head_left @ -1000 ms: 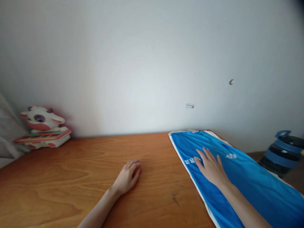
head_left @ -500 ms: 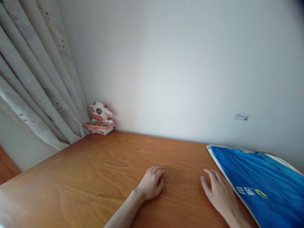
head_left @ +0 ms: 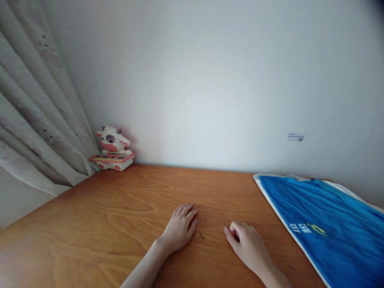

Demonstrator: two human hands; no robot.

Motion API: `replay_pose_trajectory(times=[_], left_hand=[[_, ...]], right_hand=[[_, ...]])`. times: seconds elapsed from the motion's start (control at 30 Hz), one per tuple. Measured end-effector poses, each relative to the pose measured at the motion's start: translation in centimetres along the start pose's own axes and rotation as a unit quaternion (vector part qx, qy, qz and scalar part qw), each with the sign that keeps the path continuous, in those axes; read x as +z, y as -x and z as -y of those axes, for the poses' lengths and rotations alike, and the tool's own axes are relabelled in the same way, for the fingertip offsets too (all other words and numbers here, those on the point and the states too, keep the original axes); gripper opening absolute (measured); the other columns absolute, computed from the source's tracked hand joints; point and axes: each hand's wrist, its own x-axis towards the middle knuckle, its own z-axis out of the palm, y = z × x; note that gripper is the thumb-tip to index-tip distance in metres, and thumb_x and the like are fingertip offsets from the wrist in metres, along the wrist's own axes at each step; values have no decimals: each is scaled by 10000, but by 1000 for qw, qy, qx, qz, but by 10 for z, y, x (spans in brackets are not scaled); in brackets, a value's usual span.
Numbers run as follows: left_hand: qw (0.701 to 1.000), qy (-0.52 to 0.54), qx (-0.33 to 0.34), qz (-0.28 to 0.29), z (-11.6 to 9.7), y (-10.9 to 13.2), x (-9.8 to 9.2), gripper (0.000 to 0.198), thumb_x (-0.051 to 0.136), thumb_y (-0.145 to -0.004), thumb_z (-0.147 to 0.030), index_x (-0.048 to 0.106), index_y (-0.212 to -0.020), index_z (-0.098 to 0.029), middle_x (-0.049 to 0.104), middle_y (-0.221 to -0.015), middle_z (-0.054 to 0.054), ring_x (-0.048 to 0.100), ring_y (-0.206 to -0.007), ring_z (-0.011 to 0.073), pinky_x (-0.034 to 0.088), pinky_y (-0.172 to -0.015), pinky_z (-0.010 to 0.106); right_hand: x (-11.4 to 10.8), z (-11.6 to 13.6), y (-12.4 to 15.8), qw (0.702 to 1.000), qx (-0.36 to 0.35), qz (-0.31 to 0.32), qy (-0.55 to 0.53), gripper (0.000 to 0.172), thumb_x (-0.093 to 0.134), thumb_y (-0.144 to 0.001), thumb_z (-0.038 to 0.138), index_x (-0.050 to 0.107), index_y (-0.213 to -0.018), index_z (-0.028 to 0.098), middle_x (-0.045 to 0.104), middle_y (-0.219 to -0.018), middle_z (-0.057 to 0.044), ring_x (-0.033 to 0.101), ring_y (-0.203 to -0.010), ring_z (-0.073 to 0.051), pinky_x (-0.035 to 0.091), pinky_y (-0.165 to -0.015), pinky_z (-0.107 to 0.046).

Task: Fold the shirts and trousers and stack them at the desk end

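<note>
My left hand (head_left: 180, 227) rests palm down on the wooden tabletop (head_left: 144, 216), its fingers stretched out and slightly apart. Nothing is held in it. To its right, my right hand (head_left: 249, 245) is low over the table or on it, with its fingers curled under and the thumb pointing forward. No object shows in the right hand. A small dark mark (head_left: 201, 235) lies on the wood between the two hands, nearer the left one.
At the right lies a blue cloth with white edging (head_left: 324, 216) and a printed logo. A toy cow with a keyboard (head_left: 112, 150) stands in the far left corner beside a pale curtain (head_left: 39, 112). A small label (head_left: 295, 137) is on the white wall (head_left: 204, 80) behind.
My right hand has moved left, away from the blue cloth, and its fingers have curled in. The left hand's fingers have straightened. The view has shifted slightly to the right.
</note>
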Motion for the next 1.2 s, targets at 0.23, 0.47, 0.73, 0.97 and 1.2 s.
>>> replay_pose_trajectory(times=[0.23,0.47,0.73,0.97,1.2], left_hand=[[1000,-4,7,-1,2,-1,1,383,495,-1008,-282,629,-1357,-201,567,-1495,128,517,-1390,287,414,-1181,510],[1000,-2,11,-3,2,-1,0,383,491,-1014,-300,628,-1360,-209,565,-1498,126,516,-1393,285,416,-1178,511],[1000,-12,14,-4,5,-2,3,388,474,-1022,-304,627,-1365,-211,565,-1500,117,516,-1393,280,413,-1185,496],[999,-15,30,-22,14,-3,11,390,459,-1031,-334,636,-1360,-221,583,-1484,109,538,-1374,281,437,-1167,498],[998,-16,48,-36,24,-6,22,412,427,-1037,-371,651,-1345,-216,593,-1475,112,546,-1370,287,444,-1159,503]], right_hand=[[-8,5,-1,999,19,25,-17,352,513,-987,336,489,-649,239,623,-628,13,574,-597,-164,303,-630,-298],[-8,5,-1,999,18,24,-23,348,500,-985,333,481,-650,241,630,-638,8,584,-609,-166,305,-624,-293],[-11,7,-2,999,22,26,-17,341,501,-985,326,502,-655,238,650,-650,4,597,-623,-165,310,-629,-296],[-12,7,-1,998,47,13,-28,294,486,-1014,380,569,-773,235,673,-680,-2,628,-631,-173,350,-626,-285],[-68,-55,10,980,147,-44,127,245,460,-1007,382,625,-1006,201,732,-975,-104,699,-906,-249,470,-755,-322]])
